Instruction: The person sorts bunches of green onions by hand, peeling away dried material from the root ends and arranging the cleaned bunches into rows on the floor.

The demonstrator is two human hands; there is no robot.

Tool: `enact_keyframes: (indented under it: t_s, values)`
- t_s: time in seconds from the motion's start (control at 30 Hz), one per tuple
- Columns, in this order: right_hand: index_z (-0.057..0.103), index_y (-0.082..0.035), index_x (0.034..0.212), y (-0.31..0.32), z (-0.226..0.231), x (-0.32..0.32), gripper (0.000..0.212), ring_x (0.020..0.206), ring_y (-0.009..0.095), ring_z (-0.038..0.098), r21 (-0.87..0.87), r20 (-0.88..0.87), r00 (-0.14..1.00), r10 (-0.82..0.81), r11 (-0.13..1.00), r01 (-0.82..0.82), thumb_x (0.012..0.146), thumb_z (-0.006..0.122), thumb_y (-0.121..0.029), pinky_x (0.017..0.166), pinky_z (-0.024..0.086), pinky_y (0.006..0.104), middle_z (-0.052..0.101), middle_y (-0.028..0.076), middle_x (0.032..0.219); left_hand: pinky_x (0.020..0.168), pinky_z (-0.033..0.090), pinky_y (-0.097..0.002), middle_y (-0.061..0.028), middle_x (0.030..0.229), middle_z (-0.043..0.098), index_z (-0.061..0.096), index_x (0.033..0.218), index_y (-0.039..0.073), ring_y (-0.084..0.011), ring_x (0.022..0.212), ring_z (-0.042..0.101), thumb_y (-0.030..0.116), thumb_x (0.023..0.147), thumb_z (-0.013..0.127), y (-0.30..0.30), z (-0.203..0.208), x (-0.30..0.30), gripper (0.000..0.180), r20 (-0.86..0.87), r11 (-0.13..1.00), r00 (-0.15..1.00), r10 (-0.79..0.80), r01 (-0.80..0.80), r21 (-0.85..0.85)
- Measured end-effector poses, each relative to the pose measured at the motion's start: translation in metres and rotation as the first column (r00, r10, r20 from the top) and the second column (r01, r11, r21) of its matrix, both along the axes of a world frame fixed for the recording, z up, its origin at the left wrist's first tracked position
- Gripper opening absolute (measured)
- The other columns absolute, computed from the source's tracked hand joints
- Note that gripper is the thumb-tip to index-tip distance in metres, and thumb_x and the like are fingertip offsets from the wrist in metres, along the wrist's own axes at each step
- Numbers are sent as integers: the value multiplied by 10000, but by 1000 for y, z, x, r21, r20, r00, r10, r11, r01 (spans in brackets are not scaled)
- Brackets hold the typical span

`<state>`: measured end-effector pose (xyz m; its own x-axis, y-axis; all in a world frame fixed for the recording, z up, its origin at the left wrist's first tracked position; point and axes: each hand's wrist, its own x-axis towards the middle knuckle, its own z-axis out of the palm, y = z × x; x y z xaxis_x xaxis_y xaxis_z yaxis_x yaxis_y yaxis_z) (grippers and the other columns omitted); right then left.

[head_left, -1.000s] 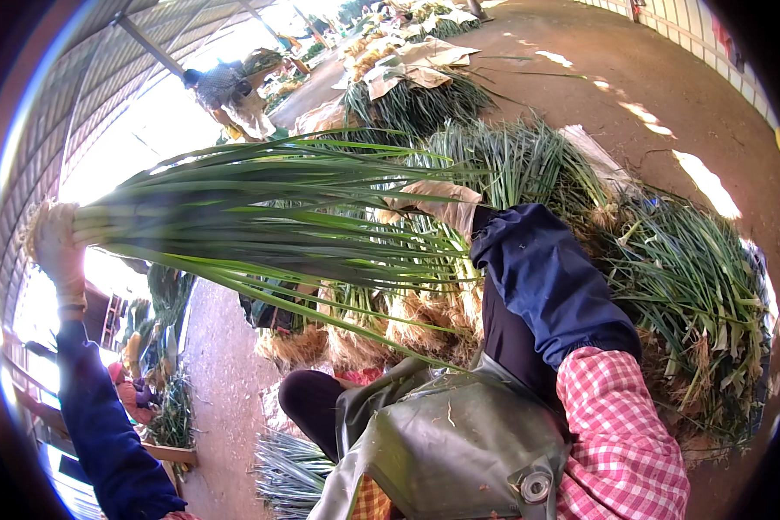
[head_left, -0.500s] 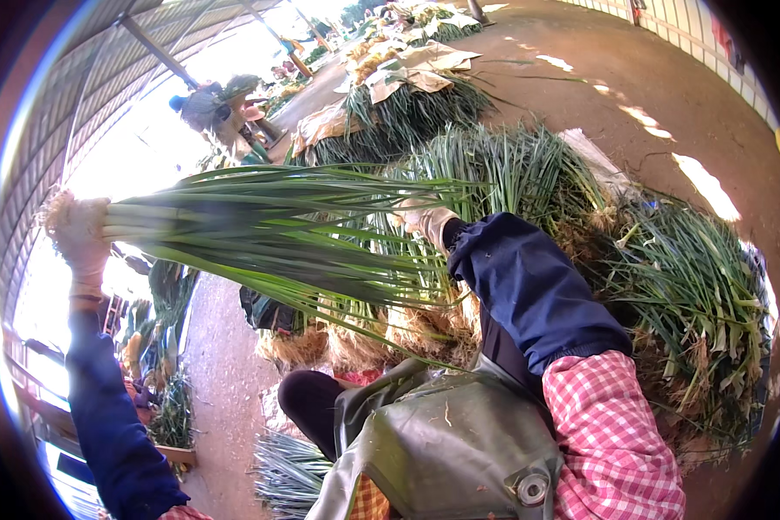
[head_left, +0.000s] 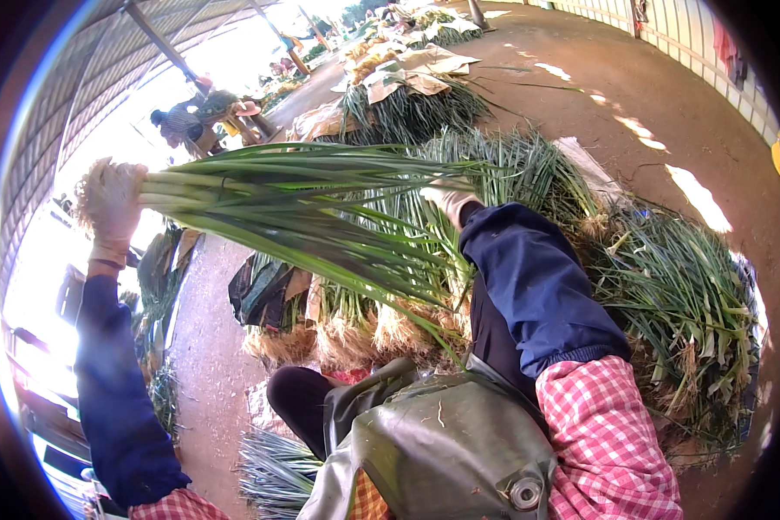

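My gloved left hand (head_left: 114, 204) is raised at the left, closed around the white stalks of a bunch of green onions (head_left: 251, 192) beside their pale, bushy roots. The long green leaves stretch out to the right, nearly level, some drooping toward my lap. At the leaf ends is my right hand (head_left: 449, 201), also in a light glove. Leaves cross in front of its fingers, so its grip is hidden. Beneath the held bunch, a row of bundled green onions (head_left: 342, 334) has its tan roots facing me.
More green onions (head_left: 680, 286) are heaped at the right, and another pile (head_left: 407, 113) lies farther ahead under brown sheets. An olive apron (head_left: 451, 433) covers my lap. Several cut leaves (head_left: 277, 472) lie at lower left. A co-worker (head_left: 195, 121) bends over at the far left.
My left hand has moved a little to the right and up with the bunch. My right hand has shifted slightly right and up along the leaf ends. The co-worker has changed posture.
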<state>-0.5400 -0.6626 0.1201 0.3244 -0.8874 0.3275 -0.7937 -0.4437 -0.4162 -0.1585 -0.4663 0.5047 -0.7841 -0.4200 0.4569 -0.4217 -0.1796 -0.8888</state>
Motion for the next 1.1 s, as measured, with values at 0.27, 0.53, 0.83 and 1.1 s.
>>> enact_keyframes:
  t_s: [0.27,0.53,0.83,1.1]
  values:
    - [621,-75,838,73,-118,-279,248,828,390,621,228,-101,757,-645,726,649,803,575,-317,717,470,499,653,188,873,1033,369,-343,4,983,602,595,1043,156,-172,988,564,192,792,541,36,71,71,260,53,977,980,190,-183,-107]
    - [650,-40,994,109,-12,-314,375,980,316,623,469,-242,812,-532,668,577,856,583,-382,778,487,416,648,191,1019,1115,277,-347,9,1092,603,578,1114,176,-166,1114,518,222,803,485,39,83,113,328,-16,931,953,302,-298,-212]
    - [487,-110,1310,8,85,-75,542,1157,299,541,-544,304,912,275,836,-71,844,634,-345,1001,409,365,565,165,1256,1081,322,-348,18,1154,604,577,1169,181,-179,1176,512,229,802,520,42,94,118,374,-84,979,983,163,-171,-107]
    - [595,-101,945,-6,66,-61,194,668,299,651,-218,-24,997,-71,974,65,910,514,-273,568,496,390,661,139,765,1060,354,-342,0,1192,601,568,1207,156,-202,1189,512,231,795,586,67,105,138,419,-21,924,948,318,-315,-215]
